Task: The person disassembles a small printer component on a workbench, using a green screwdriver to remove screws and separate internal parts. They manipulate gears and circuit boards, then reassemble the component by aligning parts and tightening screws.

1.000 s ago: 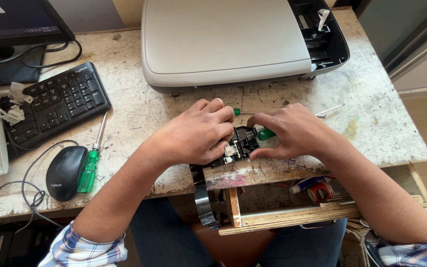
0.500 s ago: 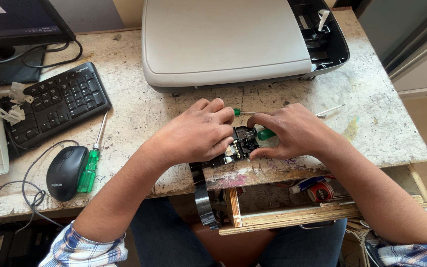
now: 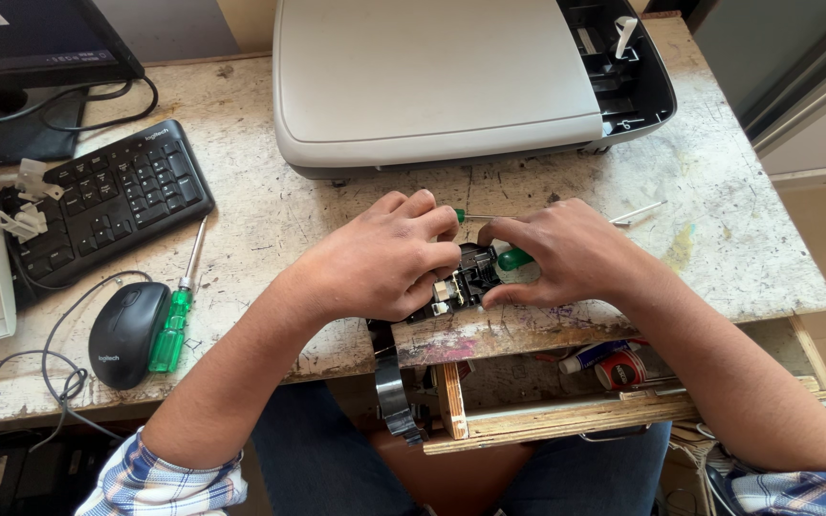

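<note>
At desk edge, left hand [image 3: 381, 258] is clamping a small black part [image 3: 464, 279]; right hand [image 3: 566, 253] is pinching a green-handled screwdriver [image 3: 511, 257] against it.

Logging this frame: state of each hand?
Left hand: closed on black part.
Right hand: closed on green screwdriver.

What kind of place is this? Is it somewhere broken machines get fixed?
Probably, yes: it looks like an electronics repair bench. A grey printer sits on the scuffed table, a green screwdriver lies there, and both hands work on a small black part.
</note>
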